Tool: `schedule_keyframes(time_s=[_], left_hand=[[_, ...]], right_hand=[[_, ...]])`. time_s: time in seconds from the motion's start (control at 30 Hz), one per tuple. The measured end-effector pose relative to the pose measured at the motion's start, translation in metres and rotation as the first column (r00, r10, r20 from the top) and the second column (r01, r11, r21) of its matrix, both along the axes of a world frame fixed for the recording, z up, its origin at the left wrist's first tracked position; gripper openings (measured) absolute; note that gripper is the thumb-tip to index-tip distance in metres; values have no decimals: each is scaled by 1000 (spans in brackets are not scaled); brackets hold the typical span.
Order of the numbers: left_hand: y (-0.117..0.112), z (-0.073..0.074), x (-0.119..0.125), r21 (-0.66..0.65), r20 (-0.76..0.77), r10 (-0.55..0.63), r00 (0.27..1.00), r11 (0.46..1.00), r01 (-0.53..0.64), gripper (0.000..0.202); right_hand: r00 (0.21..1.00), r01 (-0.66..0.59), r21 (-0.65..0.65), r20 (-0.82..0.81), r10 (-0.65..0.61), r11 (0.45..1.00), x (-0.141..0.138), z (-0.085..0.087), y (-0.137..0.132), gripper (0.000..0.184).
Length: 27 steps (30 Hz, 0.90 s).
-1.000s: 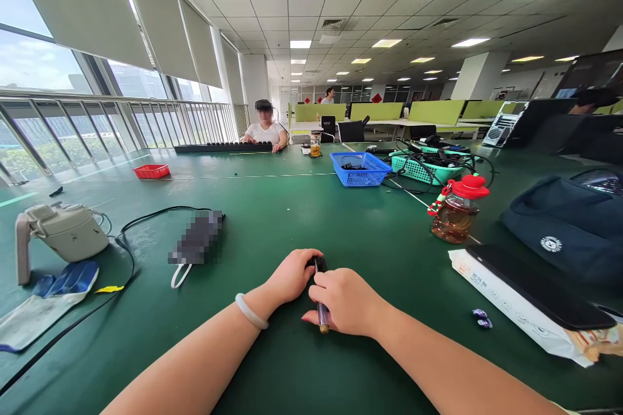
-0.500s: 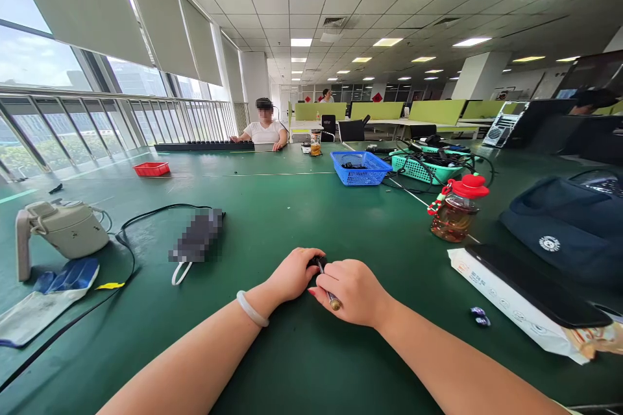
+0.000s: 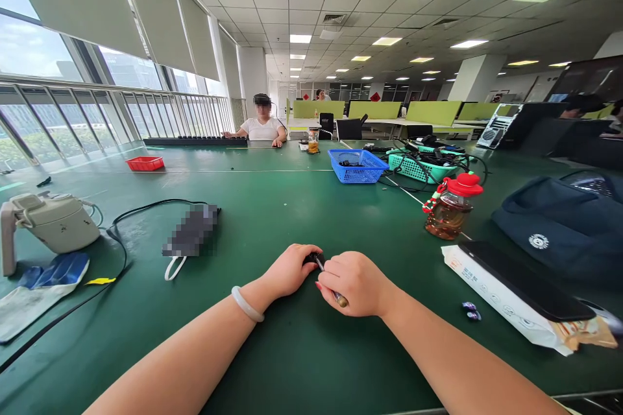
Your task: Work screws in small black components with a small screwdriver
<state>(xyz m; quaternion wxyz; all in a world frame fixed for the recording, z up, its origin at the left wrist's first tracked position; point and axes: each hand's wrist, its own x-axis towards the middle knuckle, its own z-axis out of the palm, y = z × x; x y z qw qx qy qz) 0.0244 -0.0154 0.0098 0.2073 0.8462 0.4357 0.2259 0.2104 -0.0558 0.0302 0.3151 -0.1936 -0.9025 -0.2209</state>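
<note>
Pinning a small black part [image 3: 310,258] to the green bench [image 3: 292,207] with the left hand [image 3: 291,270], fingers curled shut over it, pale bangle [image 3: 246,303] on that wrist. Gripping a slim tool [image 3: 341,300] in the right hand [image 3: 359,283], closed round the shaft, brass-coloured butt poking out below the knuckles, tip slanted up and left into the part. Both hands touching at the fingertips, near the front middle of the bench. Looks like the step of working the tip into the part; cannot tell what the part is, mostly covered as it is. Calls next for a firm left-hand hold and a steady, well-lined-up tip, lest it skid off onto the bench. Well apart to the right: a bottle [image 3: 450,213] with a red lid, a white box [image 3: 491,298] with a dark flat slab on top, two small purple bits [image 3: 470,311] just beside the box, a dark blue bag [image 3: 559,227]. Further back, a blue basket [image 3: 357,166]. Off to the left, a white device [image 3: 48,224] and a black cable [image 3: 121,253]. At the far end, another person [image 3: 263,128] seated with hands on a long black keyboard [image 3: 195,141].
</note>
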Motion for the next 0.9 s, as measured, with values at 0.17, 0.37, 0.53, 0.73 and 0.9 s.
schedule_keyframes(time_s=[0.17,0.37,0.53,0.73,0.9], left_hand=[[2,-1,0,-3,-7,17,1000,1000,-17,33],[3,-2,-1,-2,-4,20,1000,1000,-20,31],[3,-3,-1,-12,-9,27,1000,1000,-27,30],[4,-2,0,-15,-23,26,999,1000,-26,32],[3,-1,0,-10,-9,14,1000,1000,-14,30]], right_hand=[[999,34,-85,17,-32,996,5,4,1,24],[1000,18,-141,-14,-20,990,8,10,-1,19],[970,-45,-230,-244,-12,972,14,10,0,23],[946,-66,-334,-322,-49,940,11,-3,7,31],[951,-18,-300,-301,-77,954,8,-4,6,39]])
